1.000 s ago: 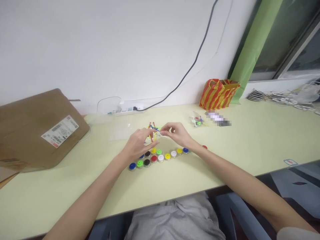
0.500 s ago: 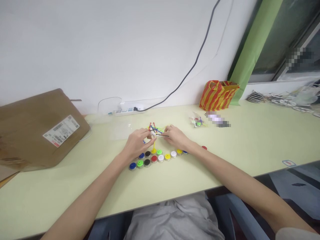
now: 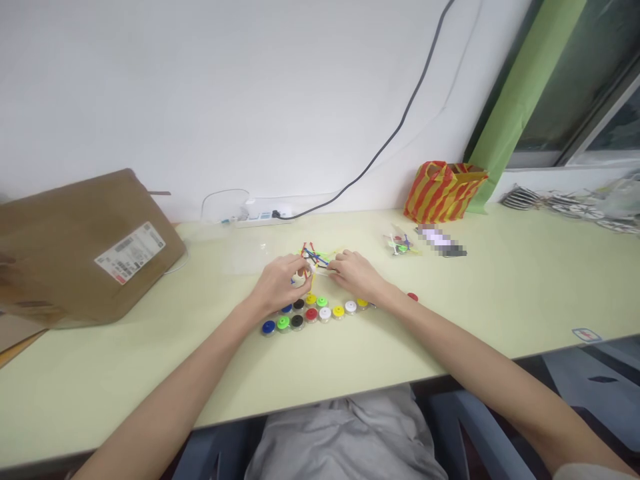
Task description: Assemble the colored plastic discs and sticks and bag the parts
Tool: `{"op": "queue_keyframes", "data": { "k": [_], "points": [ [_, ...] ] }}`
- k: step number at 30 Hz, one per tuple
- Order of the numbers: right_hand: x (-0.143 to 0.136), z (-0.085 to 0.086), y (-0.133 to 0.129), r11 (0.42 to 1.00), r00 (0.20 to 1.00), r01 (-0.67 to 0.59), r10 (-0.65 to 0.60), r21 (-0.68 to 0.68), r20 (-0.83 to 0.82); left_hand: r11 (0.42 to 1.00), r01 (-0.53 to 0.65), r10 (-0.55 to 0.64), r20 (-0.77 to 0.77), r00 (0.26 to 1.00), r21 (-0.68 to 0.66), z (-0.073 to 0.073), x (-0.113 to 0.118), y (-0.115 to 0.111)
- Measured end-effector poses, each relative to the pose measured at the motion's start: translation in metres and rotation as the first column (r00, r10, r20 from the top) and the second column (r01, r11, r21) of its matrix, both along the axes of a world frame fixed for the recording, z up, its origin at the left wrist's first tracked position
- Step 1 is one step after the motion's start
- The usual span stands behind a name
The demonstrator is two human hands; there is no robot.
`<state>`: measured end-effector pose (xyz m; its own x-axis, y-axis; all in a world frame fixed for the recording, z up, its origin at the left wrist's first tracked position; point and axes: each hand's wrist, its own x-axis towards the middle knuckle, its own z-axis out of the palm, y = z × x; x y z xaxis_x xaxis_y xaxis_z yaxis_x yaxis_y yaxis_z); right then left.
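Thin plastic sticks in red, blue, black and green [image 3: 316,255] lie in a loose pile between and beyond my hands. My left hand [image 3: 283,283] is pinched around a small white piece [image 3: 313,268]. Opposite it, my right hand [image 3: 354,272] has its fingertips together on a dark thin stick [image 3: 321,267], at the pile's near side. A yellow stick [image 3: 313,283] points down toward the caps. Small clear jars with coloured caps [image 3: 311,314] stand in two rows nearer to me, partly hidden by my left hand. A red cap [image 3: 413,297] shows beyond my right forearm.
A big cardboard box [image 3: 90,247] stands at the left of the table [image 3: 500,287]. A power strip [image 3: 265,215] lies by the wall. Farther right are a bag of small parts [image 3: 400,245], a blurred phone-like item [image 3: 440,240] and a striped bag [image 3: 443,192].
The whole view has shifted slightly. The white piece and dark stick between my fingertips have changed angle, and my hands stay close to the same place over the pile.
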<state>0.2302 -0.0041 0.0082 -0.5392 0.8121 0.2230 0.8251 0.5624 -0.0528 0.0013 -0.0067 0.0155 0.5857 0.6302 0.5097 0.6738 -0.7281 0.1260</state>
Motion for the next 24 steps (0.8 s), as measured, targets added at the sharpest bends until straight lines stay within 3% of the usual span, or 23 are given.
{"op": "queue_keyframes", "data": {
  "k": [8,13,16,21,24],
  "points": [
    [-0.001,0.0,0.001,1.0,0.999,-0.013,0.013,-0.005,-0.05,0.999,0.027,-0.027,0.003,1.0,0.027,-0.002,0.0,0.0],
    [0.002,0.004,-0.005,0.998,0.939,0.058,-0.055,-0.001,-0.34,0.999,0.041,-0.041,0.003,0.999,0.003,-0.001,0.0,-0.002],
    [-0.001,0.0,-0.008,0.996,0.798,0.004,-0.058,-0.091,-0.6,0.998,0.054,-0.054,-0.01,0.998,-0.014,0.0,0.002,-0.003],
    [-0.01,-0.004,-0.01,0.953,0.42,-0.21,-0.115,-0.22,-0.9,0.997,0.081,-0.081,-0.015,0.997,-0.017,-0.001,0.006,-0.006],
    [-0.012,-0.002,-0.012,0.922,0.338,-0.278,-0.169,-0.269,-0.926,0.995,0.093,-0.093,-0.018,0.995,-0.024,0.0,0.008,-0.008]
  ]
}}
